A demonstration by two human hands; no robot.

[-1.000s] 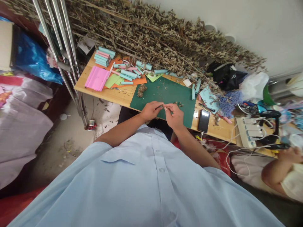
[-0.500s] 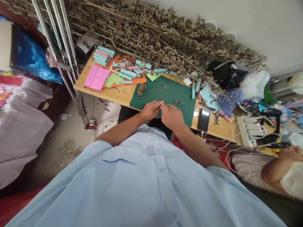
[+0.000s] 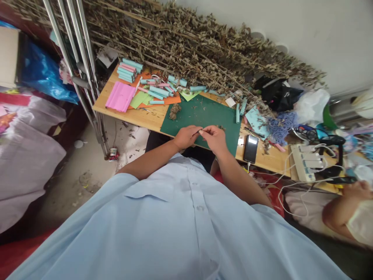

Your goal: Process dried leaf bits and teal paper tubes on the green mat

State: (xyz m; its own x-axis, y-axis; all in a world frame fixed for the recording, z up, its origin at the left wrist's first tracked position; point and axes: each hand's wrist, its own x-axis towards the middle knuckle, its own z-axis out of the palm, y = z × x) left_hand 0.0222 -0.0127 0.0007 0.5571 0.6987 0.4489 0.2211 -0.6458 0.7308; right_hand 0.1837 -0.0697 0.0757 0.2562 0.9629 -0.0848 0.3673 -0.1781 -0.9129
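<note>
My left hand point(image 3: 186, 137) and my right hand point(image 3: 214, 139) meet over the near edge of a green mat point(image 3: 204, 112). The fingers of both are pinched together at the tips, round something small and dark that I cannot make out. A clump of dried leaves point(image 3: 175, 111) lies on the mat's left part. Small leaf bits point(image 3: 221, 127) lie just beyond my right hand, partly hidden by it. Two blue paper rolls point(image 3: 237, 113) stand out at the mat's right edge.
Blue and pink rolls point(image 3: 159, 92), a pink paper stack point(image 3: 121, 96) and dried stalks point(image 3: 204, 42) lie left and behind. At right are a phone point(image 3: 251, 149), a power strip point(image 3: 303, 163) and another person's arm point(image 3: 340, 212). Metal poles point(image 3: 78, 70) rise at left.
My right hand has turned a little and its fingers have shifted, now pinching closer to the left fingertips. Less of the leaf bits behind it shows. My left hand has barely moved.
</note>
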